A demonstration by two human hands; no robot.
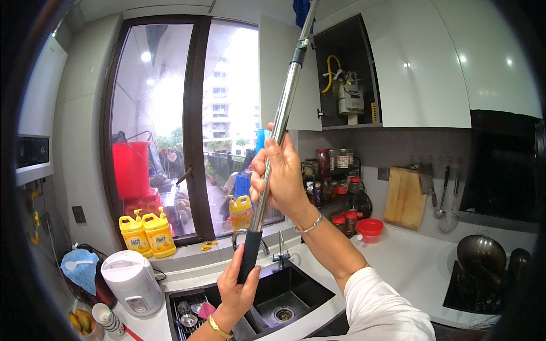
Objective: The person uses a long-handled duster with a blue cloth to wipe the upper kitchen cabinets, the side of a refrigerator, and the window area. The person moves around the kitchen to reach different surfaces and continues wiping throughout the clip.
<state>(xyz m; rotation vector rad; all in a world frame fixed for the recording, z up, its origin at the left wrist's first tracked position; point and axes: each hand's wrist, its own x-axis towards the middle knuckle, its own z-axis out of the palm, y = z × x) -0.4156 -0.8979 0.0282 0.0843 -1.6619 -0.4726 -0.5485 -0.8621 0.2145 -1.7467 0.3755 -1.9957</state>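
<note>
Both hands grip a long telescopic metal pole that slants up and to the right. My left hand holds its black grip at the lower end, above the sink. Higher up, my right hand wraps around the shiny metal tube. A dark joint collar sits on the pole near the cabinet. At the top edge, something blue shows beside the pole; the pole's far end is out of view. Below is a black sink with a faucet.
An open wall cabinet holds a gas meter; its door swings out near the pole. Yellow detergent jugs line the windowsill. A rice cooker stands left of the sink. Jars fill a black rack. A wok rests at right.
</note>
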